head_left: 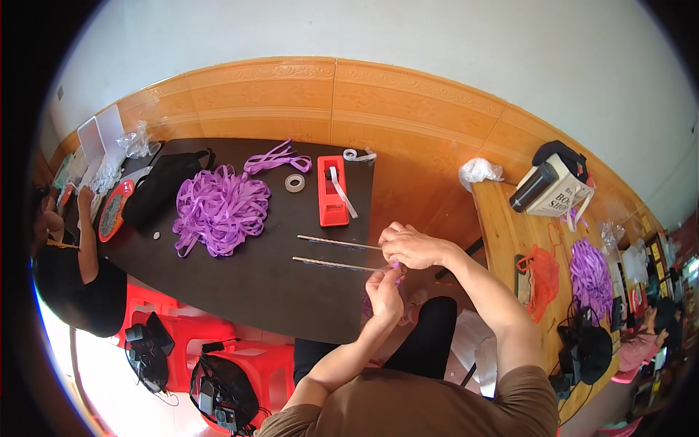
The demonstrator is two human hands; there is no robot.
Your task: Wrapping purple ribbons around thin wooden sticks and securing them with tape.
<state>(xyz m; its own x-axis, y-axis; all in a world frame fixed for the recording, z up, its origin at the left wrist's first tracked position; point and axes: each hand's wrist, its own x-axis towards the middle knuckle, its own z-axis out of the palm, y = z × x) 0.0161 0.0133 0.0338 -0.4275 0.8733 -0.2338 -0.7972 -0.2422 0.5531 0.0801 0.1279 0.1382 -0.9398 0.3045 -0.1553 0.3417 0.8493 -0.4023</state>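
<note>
Just past the right edge of the dark table, my left hand (384, 295) and my right hand (411, 247) meet with fingers closed. A small bit of purple ribbon (397, 266) shows pinched between them; the rest of it is hidden by the fingers. Two thin, twisted-looking rods (331, 241) lie side by side over the tabletop, pointing left. Their right ends reach my hands, and I cannot tell whether my fingers grip them. A red tape dispenser (333, 207) with a white strip hanging out stands beyond the rods.
A big heap of purple ribbon (220, 209) lies on the dark table (284, 291), near a tape roll (294, 183) and a black bag (156, 191). Another person (80, 277) works at the left. Red stools (269, 371) stand below. A wooden table (502, 218) at right carries more ribbon.
</note>
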